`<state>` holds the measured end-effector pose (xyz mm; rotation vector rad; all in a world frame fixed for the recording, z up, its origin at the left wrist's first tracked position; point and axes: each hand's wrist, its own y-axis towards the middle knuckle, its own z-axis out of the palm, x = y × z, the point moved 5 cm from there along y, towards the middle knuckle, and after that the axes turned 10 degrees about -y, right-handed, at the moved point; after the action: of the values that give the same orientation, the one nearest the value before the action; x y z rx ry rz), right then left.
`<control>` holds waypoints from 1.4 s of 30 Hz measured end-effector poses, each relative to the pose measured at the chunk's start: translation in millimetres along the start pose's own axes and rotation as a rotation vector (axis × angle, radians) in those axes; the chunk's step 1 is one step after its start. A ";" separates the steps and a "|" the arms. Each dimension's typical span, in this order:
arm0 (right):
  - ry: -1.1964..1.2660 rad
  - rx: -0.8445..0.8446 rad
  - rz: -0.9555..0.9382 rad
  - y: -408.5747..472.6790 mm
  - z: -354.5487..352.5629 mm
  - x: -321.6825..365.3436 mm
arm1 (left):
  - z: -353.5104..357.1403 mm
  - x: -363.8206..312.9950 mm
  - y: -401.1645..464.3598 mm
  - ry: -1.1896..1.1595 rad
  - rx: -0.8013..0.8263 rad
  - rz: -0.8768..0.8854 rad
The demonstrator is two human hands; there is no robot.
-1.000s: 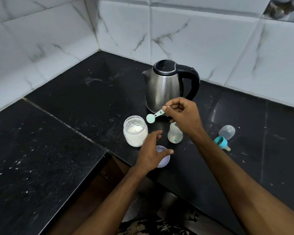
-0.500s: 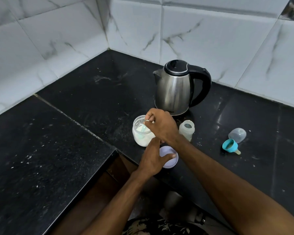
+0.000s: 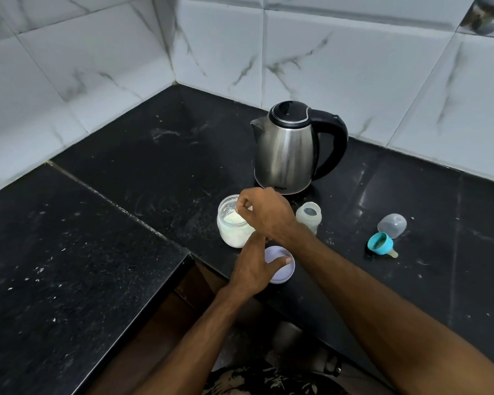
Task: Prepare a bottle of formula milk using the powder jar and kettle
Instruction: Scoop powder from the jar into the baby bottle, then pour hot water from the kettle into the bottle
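An open glass powder jar [image 3: 231, 229] with white formula stands on the black counter [image 3: 160, 172]. My right hand [image 3: 265, 213] hovers over the jar's mouth and pinches a small scoop [image 3: 236, 218] whose bowl dips into the powder. To the right of that hand stands the uncapped baby bottle [image 3: 309, 216]. Behind both is the steel kettle [image 3: 288, 148] with its black handle to the right. My left hand [image 3: 253, 267] rests on the counter's front edge, its thumb across the pale lid [image 3: 283, 269] and its fingertips by the jar's base.
A teal bottle ring with its teat [image 3: 380, 244] lies on its side at the right, next to a clear bottle cap [image 3: 391, 225]. White tiled walls meet in a corner behind. The counter steps forward at the left, with a gap below my arms.
My right hand has carried the scoop from above the bottle leftward and down into the powder jar. The left hand has stayed on the lid. The camera view has shifted slightly.
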<state>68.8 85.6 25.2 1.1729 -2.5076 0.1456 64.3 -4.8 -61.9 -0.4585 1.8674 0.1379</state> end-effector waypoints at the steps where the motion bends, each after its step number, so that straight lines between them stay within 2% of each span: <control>1: 0.040 -0.018 -0.002 -1.3 -3.1 -1.9 | -0.1 0.6 0.9 0.004 -0.012 0.015; 7: 0.388 -0.160 0.031 -7.0 -28.5 -28.7 | 4.6 -0.4 6.8 0.001 -0.063 0.090; 11: 0.585 -0.255 0.147 -14.0 -51.5 -66.2 | 10.4 -11.1 18.3 -0.014 -0.087 0.129; 19: 0.729 -0.421 0.350 -16.5 -92.8 -153.4 | 23.8 -41.0 44.8 -0.053 -0.095 0.167; 27: 0.656 -0.530 0.427 4.6 -96.0 -195.6 | 31.9 -44.7 58.6 -0.015 -0.081 0.149; 29: 0.641 -0.517 0.409 13.4 -95.5 -199.7 | 33.1 -42.0 59.8 -0.019 -0.076 0.148; 33: 0.672 -0.362 0.348 33.8 -92.5 -199.3 | 34.5 -40.0 62.3 -0.029 -0.076 0.171; 42: 0.596 -0.313 0.319 57.6 -101.6 -197.7 | 33.3 -39.0 70.1 -0.013 -0.030 0.170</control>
<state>169.9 290.3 49.9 0.5002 -2.0623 0.1504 77.9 79.6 -46.1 -0.3187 1.8924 0.2828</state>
